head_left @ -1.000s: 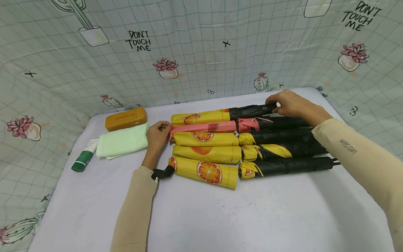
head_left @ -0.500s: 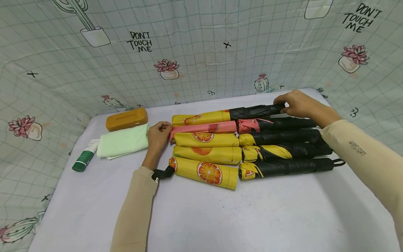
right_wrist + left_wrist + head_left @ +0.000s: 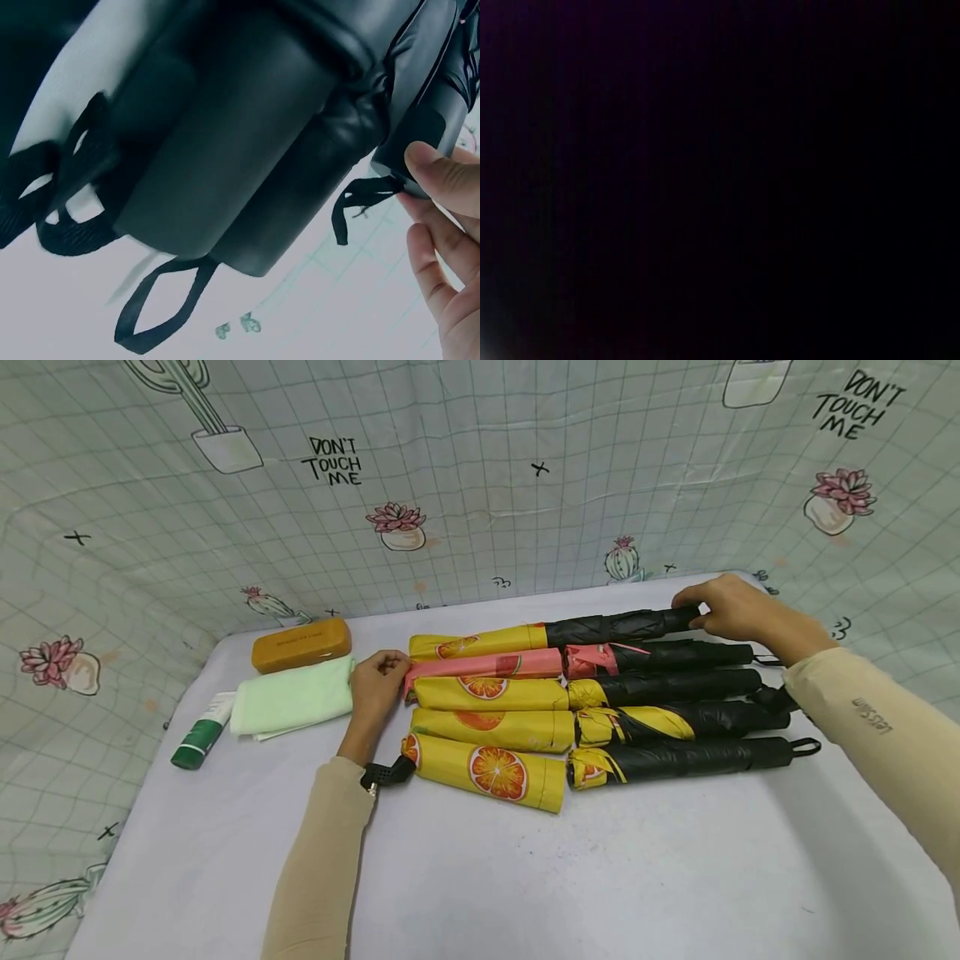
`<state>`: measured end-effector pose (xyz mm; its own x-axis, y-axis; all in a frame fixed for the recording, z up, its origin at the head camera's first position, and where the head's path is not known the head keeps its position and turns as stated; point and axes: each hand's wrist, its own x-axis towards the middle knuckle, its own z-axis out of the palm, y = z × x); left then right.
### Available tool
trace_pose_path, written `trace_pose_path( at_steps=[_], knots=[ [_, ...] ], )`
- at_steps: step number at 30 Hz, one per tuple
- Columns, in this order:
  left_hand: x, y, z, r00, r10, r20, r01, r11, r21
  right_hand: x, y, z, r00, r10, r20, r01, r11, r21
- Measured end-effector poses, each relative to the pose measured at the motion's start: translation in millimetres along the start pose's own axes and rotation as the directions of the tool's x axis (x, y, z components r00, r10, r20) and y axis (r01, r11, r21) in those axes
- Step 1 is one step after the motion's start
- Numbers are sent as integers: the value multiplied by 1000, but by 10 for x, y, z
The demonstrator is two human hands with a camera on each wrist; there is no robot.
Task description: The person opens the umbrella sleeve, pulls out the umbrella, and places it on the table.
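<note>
In the head view my right hand [image 3: 731,608] pinches the black handle end of the rearmost folded umbrella [image 3: 622,626]. In the right wrist view, the thumb presses on that handle beside its strap loop [image 3: 367,196]. The umbrella's left part is inside a yellow cover [image 3: 517,636] with orange-slice print. My left hand [image 3: 377,681] has its fingers curled at the left ends of this cover and the pink cover [image 3: 480,666], pinching there; which one it grips I cannot tell. The left wrist view is dark.
Several more folded black umbrellas [image 3: 690,758] lie in a row in front, each beside a cover such as the nearest yellow cover [image 3: 528,782]. To the left lie a brown case [image 3: 300,645], a folded pale green cloth [image 3: 292,697] and a green-and-white tube [image 3: 202,732].
My right hand has moved right with the umbrella's handle, and more of the black umbrella shows beyond the yellow cover. The left hand and the covers have stayed in place.
</note>
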<state>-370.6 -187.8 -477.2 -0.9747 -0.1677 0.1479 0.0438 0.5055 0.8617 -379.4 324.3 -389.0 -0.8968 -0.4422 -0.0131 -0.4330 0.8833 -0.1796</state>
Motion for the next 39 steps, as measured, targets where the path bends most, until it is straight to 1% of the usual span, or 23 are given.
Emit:
trace_pose_path(
  at_steps=[8,15,22,24,31,34,37,39],
  knots=[
    [2,-1,-18,1000,-10,1,10,1000,9,-80,97,10,1000,20,-6,-20,1000,0],
    [7,-29,-38,1000,-21,0,21,1000,1,-137,142,30,1000,28,7,-28,1000,5],
    [-15,-18,-34,1000,-16,3,16,1000,4,-198,194,85,999,16,-29,-15,1000,16],
    [-20,-23,-35,1000,-15,4,15,1000,0,-218,219,97,999,15,-28,-14,1000,23],
    [-18,-30,-39,1000,0,7,0,1000,2,-258,284,124,998,56,-4,-56,998,17],
    [-3,-17,-42,1000,7,9,-7,1000,-2,-251,268,172,997,66,30,-66,998,15],
    [4,13,-38,1000,-1,28,1,1000,10,-258,247,223,995,89,50,-88,996,-14],
    [-16,47,-45,999,-16,41,15,1000,22,-280,229,230,993,114,40,-113,993,-30]
  ],
)
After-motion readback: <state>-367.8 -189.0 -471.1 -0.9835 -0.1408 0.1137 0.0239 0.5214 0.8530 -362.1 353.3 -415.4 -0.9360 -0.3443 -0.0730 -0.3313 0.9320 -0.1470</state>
